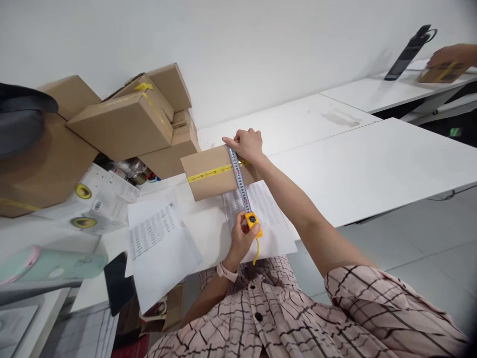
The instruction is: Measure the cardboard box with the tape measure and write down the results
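A brown cardboard box (208,185) with a strip of printed yellow tape around it rests on the white table. Across its top runs the blade of a tape measure (242,193), pulled out from the near side to the far edge. My left hand (240,242) grips the yellow case, thumb on its side, with a yellow strap dangling below. At the box's far edge my right hand (249,144) is closed at the blade's end, its thumb stretched along the edge. Partly under the box and the case lies a printed sheet (267,206).
More printed sheets (156,248) lie to the left. Stacked cardboard boxes (122,122) and white cartons (100,199) stand at the left, near a green bottle (55,263) and a dark phone-like slab (118,283). Far right are a black bottle (408,53) and another person's hand (452,55) on a small box.
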Motion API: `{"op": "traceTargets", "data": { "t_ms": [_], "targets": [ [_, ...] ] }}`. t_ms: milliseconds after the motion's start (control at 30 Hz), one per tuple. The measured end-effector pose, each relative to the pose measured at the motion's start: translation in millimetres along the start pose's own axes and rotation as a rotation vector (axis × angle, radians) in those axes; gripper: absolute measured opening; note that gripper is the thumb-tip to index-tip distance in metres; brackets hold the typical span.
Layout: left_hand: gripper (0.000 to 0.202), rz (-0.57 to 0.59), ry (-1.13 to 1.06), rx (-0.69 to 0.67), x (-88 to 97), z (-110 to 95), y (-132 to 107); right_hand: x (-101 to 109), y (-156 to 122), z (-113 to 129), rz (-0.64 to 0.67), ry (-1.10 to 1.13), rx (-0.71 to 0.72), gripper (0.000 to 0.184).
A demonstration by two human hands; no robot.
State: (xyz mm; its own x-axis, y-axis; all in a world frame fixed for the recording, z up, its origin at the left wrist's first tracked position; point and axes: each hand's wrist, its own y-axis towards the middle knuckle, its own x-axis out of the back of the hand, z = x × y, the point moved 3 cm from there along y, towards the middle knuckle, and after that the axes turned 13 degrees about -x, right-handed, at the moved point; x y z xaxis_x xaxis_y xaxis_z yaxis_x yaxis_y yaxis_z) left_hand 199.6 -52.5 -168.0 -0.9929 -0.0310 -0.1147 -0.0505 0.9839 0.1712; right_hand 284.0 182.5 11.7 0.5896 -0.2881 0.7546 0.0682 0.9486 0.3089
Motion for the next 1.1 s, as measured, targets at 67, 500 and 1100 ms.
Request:
{"op": "traceTargets", "data": {
  "t_ms": [67, 500, 1100],
  "targets": [
    [0.054, -0.005, 0.011, -0.009, -0.3, 3.2, 1.1, -1.4, -0.3, -0.8, -0.007, -0.012, 0.0, 0.055],
    [0.071, -0.073, -0.034, -0.113, 44.1, -47.2, -59.0, 2.0, -53.4, -12.5, -0.095, -0.064, 0.025, 0.064],
    [0.073, 0.556, 0.855, -0.028, 67.7, -67.1, -108.9, 79.8, -234.5, -110.9, 0.011, 0.849, -0.287, 0.05]
  ]
}}
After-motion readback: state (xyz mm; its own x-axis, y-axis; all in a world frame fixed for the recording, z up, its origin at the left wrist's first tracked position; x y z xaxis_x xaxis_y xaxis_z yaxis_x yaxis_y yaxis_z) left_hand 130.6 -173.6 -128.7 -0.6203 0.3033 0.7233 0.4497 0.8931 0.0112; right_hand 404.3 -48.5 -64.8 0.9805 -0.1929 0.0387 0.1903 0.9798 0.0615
